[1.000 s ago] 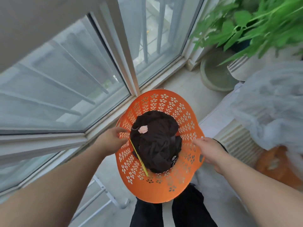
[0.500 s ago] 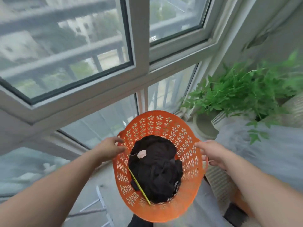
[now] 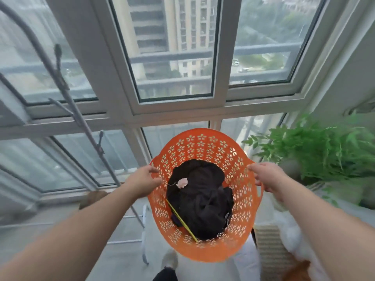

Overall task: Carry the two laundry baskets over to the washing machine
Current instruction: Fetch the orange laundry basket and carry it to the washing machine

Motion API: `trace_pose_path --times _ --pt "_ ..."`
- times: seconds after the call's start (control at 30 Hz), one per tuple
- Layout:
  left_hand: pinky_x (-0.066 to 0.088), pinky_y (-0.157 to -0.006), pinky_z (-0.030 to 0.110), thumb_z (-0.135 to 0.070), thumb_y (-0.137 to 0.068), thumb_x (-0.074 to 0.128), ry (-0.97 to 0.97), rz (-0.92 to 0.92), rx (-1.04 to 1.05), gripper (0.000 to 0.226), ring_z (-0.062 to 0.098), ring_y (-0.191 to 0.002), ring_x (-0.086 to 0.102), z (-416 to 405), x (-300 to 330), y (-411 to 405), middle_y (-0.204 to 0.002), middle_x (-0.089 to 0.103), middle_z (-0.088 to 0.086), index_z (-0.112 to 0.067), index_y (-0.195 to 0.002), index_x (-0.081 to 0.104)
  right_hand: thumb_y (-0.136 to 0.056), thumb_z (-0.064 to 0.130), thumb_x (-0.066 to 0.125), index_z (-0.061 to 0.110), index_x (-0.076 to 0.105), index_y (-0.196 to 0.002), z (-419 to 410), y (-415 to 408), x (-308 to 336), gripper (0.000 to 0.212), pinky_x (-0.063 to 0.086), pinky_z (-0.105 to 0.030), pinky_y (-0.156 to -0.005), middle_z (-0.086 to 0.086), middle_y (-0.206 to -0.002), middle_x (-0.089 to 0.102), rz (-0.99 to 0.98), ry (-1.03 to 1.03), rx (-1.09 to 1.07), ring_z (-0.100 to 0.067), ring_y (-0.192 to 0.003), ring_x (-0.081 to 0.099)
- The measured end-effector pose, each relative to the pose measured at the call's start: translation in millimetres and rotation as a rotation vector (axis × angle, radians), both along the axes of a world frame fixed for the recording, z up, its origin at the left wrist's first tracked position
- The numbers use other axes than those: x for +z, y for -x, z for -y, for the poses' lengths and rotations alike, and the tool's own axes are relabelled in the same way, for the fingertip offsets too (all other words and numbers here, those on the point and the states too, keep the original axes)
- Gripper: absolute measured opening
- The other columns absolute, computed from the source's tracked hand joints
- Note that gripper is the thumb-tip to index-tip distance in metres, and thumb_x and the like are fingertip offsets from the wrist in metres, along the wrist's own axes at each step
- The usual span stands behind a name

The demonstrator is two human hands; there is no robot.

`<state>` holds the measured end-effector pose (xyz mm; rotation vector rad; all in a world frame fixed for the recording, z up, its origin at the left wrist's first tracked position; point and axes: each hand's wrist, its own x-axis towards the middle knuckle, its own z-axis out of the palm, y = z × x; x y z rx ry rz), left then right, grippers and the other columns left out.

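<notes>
An orange plastic laundry basket (image 3: 205, 146) with flower-shaped holes hangs in front of me, held off the floor. Dark clothes (image 3: 203, 199) fill its bottom, with a small pink bit and a thin yellow strip on top. My left hand (image 3: 145, 182) grips the basket's left rim. My right hand (image 3: 265, 176) grips the handle on its right rim. A patch of orange (image 3: 297, 271) at the bottom right edge, under white cloth, may be a second basket; I cannot tell. No washing machine is in view.
Tall windows (image 3: 172, 57) with white frames close the space ahead. A metal drying rack (image 3: 85, 126) leans at the left, its foot near my legs. A potted green plant (image 3: 324, 147) and heaped white cloth (image 3: 294, 236) stand at the right.
My view has tilted up from the floor to the upper windows and the buildings outside. The basket has stayed in both hands and sits higher against the window; the drying rack has come into view.
</notes>
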<state>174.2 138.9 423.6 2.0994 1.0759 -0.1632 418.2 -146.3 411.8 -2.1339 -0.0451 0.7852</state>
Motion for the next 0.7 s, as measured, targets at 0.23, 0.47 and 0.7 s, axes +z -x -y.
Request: trace_pose_path --times 0.23,0.47,0.7 --pt "0.06 -0.086 0.038 -0.035 -0.074 0.07 -0.058 0.003 0.275 0.038 0.019 -0.092 0.072 21 28 135 -0.114 0.073 0.001 -0.036 -0.112 0.067 -0.093 0.028 0.066 0.006 0.069 -0.105 -36 83 36 0.026 0.055 -0.035 -0.065 -0.012 -0.086 0.077 0.02 -0.089 0.2 -0.025 -0.072 0.072" --pt "0.059 -0.089 0.042 -0.034 -0.073 0.072 -0.008 0.049 0.596 0.046 0.02 -0.1 0.067 16 37 310 -0.114 0.063 -0.001 -0.036 -0.119 0.07 -0.088 0.015 0.066 -0.002 0.068 -0.101 -122 206 32 0.021 0.044 -0.019 -0.045 -0.012 -0.076 0.064 -0.032 -0.098 0.405 -0.022 -0.06 0.059" --pt "0.059 -0.09 0.045 -0.038 -0.074 0.074 0.01 0.073 0.879 0.05 0.025 -0.11 0.065 0 33 517 -0.141 0.06 0.008 -0.036 -0.123 0.067 -0.087 0.031 0.069 0.007 0.071 -0.103 -233 374 26 0.029 0.056 -0.038 -0.067 -0.014 -0.081 0.074 -0.111 -0.09 0.639 -0.026 -0.068 0.066"
